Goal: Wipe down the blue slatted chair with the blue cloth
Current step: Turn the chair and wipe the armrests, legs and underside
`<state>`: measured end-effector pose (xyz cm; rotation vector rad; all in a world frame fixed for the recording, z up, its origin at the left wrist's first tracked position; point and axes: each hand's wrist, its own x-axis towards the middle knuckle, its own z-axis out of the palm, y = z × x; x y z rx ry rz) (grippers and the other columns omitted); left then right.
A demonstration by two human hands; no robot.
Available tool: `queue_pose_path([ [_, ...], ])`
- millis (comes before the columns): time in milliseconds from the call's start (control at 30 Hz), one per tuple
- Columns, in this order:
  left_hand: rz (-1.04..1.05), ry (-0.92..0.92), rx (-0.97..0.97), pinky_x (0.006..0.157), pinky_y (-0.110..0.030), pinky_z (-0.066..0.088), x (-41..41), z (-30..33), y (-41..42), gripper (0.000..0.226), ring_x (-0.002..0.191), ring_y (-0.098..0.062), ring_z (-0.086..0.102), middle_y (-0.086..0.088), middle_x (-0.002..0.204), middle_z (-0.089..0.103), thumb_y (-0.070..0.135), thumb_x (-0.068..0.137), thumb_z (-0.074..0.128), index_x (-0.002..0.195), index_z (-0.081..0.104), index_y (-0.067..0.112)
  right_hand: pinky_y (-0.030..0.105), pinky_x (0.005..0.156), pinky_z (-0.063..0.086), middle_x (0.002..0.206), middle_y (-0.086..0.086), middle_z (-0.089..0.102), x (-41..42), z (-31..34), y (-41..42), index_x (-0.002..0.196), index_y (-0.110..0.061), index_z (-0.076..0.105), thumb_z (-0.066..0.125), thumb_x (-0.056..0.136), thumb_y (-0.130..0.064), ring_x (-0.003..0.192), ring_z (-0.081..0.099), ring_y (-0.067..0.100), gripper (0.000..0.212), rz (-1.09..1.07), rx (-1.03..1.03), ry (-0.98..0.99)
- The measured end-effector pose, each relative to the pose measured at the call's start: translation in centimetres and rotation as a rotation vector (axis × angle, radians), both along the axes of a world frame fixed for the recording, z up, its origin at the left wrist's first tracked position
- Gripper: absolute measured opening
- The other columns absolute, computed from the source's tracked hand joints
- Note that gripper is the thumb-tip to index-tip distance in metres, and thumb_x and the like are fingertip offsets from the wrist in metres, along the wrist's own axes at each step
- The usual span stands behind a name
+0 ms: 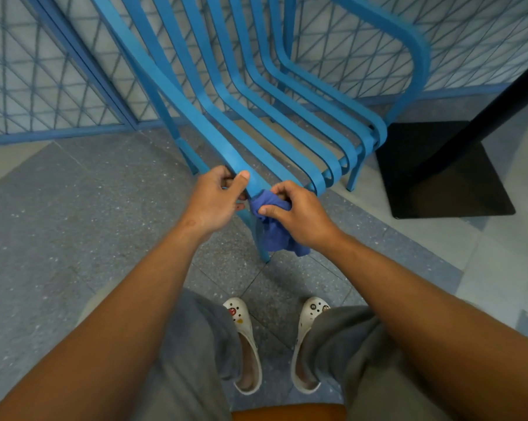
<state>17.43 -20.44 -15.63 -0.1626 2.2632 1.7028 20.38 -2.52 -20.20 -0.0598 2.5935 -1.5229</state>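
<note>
Chair (256,95) wipe: blue metal slats, curved.
Left hand (217,196) grips front slat edge; beside it, right hand (296,214) bunches blue cloth (275,229).

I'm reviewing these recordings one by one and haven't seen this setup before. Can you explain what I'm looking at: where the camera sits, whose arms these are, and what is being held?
There is no machine here. One wide-angle camera is worn on a person's head and looks forward and down, so the two bare arms reaching out from the bottom of the picture are that person's own. You also see their grey trousers and white clogs on the speckled floor.

In front of them stands the blue slatted chair. The left hand grips the near front edge of the seat, thumb on top of a slat. The right hand holds the blue cloth, bunched against the same edge, its loose end hanging down beside the chair's front leg. Beside the chair, on the right, is a black table base.
</note>
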Motion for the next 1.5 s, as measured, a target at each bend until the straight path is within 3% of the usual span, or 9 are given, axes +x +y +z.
queue_pose_path([
  [200, -0.131, 0.03, -0.182, 0.077, -0.037, 0.06, 1.1, -0.3, -0.2, 0.018, 0.079, -0.012, 0.068, 0.001, 0.085, 0.069, 0.032, 0.101, 0.06, 0.1, 0.067, 0.016, 0.018, 0.059, 0.041, 0.075, -0.005, 0.058, 1.9, -1.3, 1.1, 0.087, -0.012, 0.061, 0.063, 0.098, -0.032, 0.062, 0.052, 0.001, 0.023, -0.127, -0.073, -0.088],
  [333, -0.233, 0.046, -0.277, 0.088, -0.048, 0.058, 0.7, -0.6, -0.8, 0.03, 0.092, -0.024, 0.071, -0.009, 0.096, 0.074, 0.038, 0.101, 0.059, 0.103, 0.069, 0.009, 0.017, 0.066, 0.042, 0.087, -0.005, 0.059, 2.2, -1.5, 2.0, 0.103, -0.012, 0.056, 0.056, 0.102, -0.034, 0.071, 0.055, -0.004, 0.022, -0.245, -0.136, -0.15],
  [467, -0.302, 0.05, -0.292, 0.091, -0.047, 0.057, 0.3, -0.4, -1.3, 0.021, 0.097, -0.021, 0.071, -0.001, 0.1, 0.073, 0.034, 0.101, 0.059, 0.108, 0.069, 0.017, 0.018, 0.073, 0.046, 0.099, 0.0, 0.059, 2.3, -0.8, 1.7, 0.112, -0.005, 0.054, 0.043, 0.107, -0.034, 0.085, 0.059, 0.005, 0.031, -0.319, -0.273, -0.195],
  [567, -0.315, 0.034, -0.249, 0.093, -0.046, 0.057, 0.1, -1.1, -1.8, 0.023, 0.097, -0.019, 0.072, -0.002, 0.101, 0.073, 0.033, 0.102, 0.056, 0.109, 0.069, 0.015, 0.016, 0.072, 0.047, 0.091, -0.004, 0.059, 2.6, -0.4, 1.3, 0.107, -0.007, 0.058, 0.036, 0.109, -0.018, 0.073, 0.057, -0.007, 0.025, -0.334, -0.378, -0.207],
  [733, -0.118, -0.137, 0.018, 0.092, -0.038, 0.059, 0.0, -1.3, -1.2, 0.049, 0.098, -0.024, 0.074, -0.008, 0.108, 0.076, 0.055, 0.1, 0.041, 0.11, 0.069, 0.017, 0.022, 0.083, 0.053, 0.108, -0.008, 0.069, 3.0, -0.3, 0.6, 0.122, -0.022, 0.061, 0.054, 0.103, -0.016, 0.099, 0.066, 0.004, 0.021, -0.151, -0.284, -0.039],
  [833, -0.014, -0.182, 0.076, 0.092, -0.04, 0.057, -0.6, -1.4, -1.0, 0.068, 0.099, -0.026, 0.072, -0.01, 0.108, 0.076, 0.067, 0.098, 0.032, 0.118, 0.07, 0.015, 0.028, 0.078, 0.056, 0.1, -0.006, 0.072, 3.1, 0.1, -1.0, 0.117, -0.02, 0.06, 0.066, 0.097, -0.02, 0.093, 0.069, 0.009, 0.022, -0.203, -0.322, 0.044],
  [1200, 0.108, -0.245, 0.354, 0.102, -0.044, 0.053, -0.3, -0.8, -0.3, 0.062, 0.113, -0.024, 0.07, -0.012, 0.119, 0.073, 0.055, 0.106, 0.029, 0.133, 0.062, 0.01, 0.031, 0.07, 0.051, 0.083, 0.008, 0.066, 2.5, -2.8, -4.1, 0.087, -0.005, 0.068, 0.078, 0.084, -0.003, 0.078, 0.063, 0.022, 0.01, -0.296, -0.3, 0.379],
  [1367, 0.129, -0.241, 0.314, 0.094, -0.034, 0.055, 0.5, -1.6, 0.8, 0.061, 0.107, -0.016, 0.072, -0.003, 0.112, 0.077, 0.053, 0.105, 0.029, 0.124, 0.067, 0.01, 0.04, 0.072, 0.054, 0.084, 0.006, 0.067, 2.9, -5.1, -3.7, 0.085, -0.004, 0.066, 0.075, 0.085, 0.001, 0.081, 0.065, 0.026, 0.01, -0.311, -0.396, 0.228],
  [1500, 0.103, -0.225, 0.255, 0.099, -0.035, 0.053, 0.6, -2.2, 1.1, 0.067, 0.111, -0.013, 0.07, -0.001, 0.116, 0.075, 0.058, 0.104, 0.024, 0.125, 0.068, 0.011, 0.024, 0.075, 0.051, 0.086, -0.01, 0.07, 3.1, -7.3, -2.5, 0.085, -0.025, 0.068, 0.074, 0.087, -0.003, 0.084, 0.066, 0.006, 0.023, -0.355, -0.368, 0.019],
])
